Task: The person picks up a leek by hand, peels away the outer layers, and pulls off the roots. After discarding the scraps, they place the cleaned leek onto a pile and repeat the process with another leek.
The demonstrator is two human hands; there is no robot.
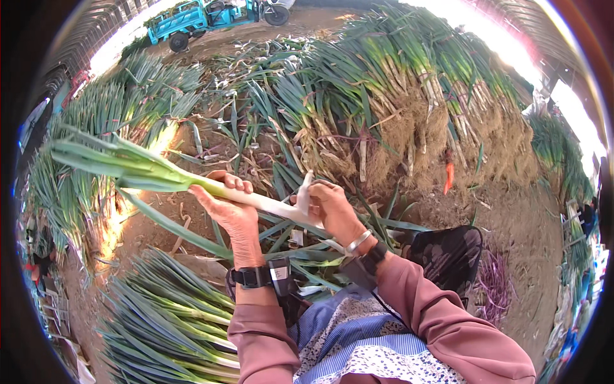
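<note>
A long leek lies slantwise across both hands, its green leaves fanned out to the left and its white shank to the right. My left hand is wrapped round the shank just below the leaves. At the white end, my right hand pinches a pale strip of outer skin that stands up away from the shank. The root end is hidden behind the right hand. Loose green leaves lie below the hands, around my lap.
Trimmed leeks lie stacked at the lower left. Large rooted bundles stand ahead and right, with more bundles at the left. An orange-handled tool is by the roots. Purple strings lie at the right. A blue three-wheeler stands far back.
</note>
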